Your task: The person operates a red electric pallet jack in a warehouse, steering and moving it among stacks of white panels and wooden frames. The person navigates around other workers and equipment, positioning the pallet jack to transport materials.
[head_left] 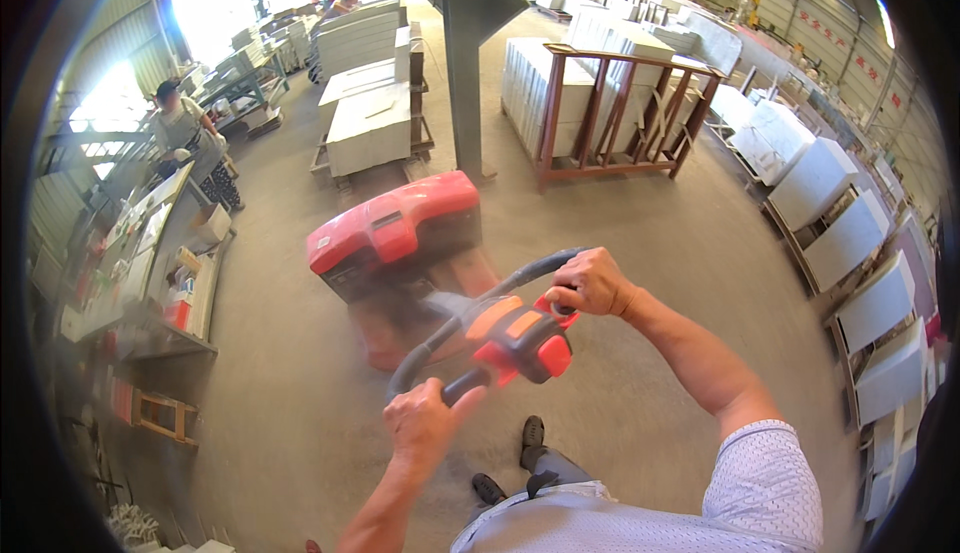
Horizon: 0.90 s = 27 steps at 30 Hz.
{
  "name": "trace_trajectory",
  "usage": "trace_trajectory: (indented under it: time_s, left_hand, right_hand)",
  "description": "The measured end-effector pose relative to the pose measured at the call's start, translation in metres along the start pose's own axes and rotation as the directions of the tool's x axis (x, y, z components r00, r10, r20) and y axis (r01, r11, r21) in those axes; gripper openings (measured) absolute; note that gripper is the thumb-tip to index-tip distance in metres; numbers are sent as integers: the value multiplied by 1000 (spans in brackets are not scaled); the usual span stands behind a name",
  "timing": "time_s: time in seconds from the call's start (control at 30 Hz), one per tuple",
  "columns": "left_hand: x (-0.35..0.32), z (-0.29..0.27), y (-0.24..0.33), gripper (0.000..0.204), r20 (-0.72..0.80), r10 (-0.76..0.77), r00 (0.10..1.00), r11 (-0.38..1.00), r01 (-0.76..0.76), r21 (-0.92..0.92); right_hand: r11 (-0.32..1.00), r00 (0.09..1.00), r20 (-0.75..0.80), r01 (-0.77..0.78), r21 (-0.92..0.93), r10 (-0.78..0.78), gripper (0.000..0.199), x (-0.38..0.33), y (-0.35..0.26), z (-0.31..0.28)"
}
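Left hand (425,421) gripping the lower left of the grey loop handle (470,318), fingers wrapped around it. Right hand (590,281) clamping the upper right of the same loop, beside the orange-red control head (520,338) at frame centre. Handle is leading up to the red pallet truck (395,233), sitting on bare concrete floor (640,223). Open floor is running right and lower left. Grey column (465,63) standing just behind the truck. Pale slab stacks (370,123) upper centre; brown rack of slabs (620,103) upper right. Cluttered counter (150,253) along the left, a person (185,133) standing by it.
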<state>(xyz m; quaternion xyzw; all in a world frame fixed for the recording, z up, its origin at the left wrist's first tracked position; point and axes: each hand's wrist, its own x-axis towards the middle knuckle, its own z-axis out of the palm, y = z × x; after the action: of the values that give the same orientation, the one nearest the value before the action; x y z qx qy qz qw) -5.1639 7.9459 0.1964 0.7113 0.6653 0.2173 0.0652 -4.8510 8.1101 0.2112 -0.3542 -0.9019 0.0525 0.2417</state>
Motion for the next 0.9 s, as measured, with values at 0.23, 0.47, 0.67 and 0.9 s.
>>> trace_trajectory:
  time_s: [0.23,0.47,0.67,0.9]
  left_hand:
    - [68,10,44,64,16,-210,978,978,209,27]
    - [113,20,57,59,-132,-187,973,977,199,82]
    - [132,27,62,58,-128,-200,971,970,215,114]
    - [158,46,47,58,-130,-180,975,976,194,101]
  right_hand:
    - [995,998,-1,57,83,-57,40,67,77,-19]
    - [987,989,11,145,75,-146,43,116,124,-23]
    - [982,986,49,153,109,-159,46,136,147,-19]
    - [979,981,35,189,71,-192,42,165,169,3]
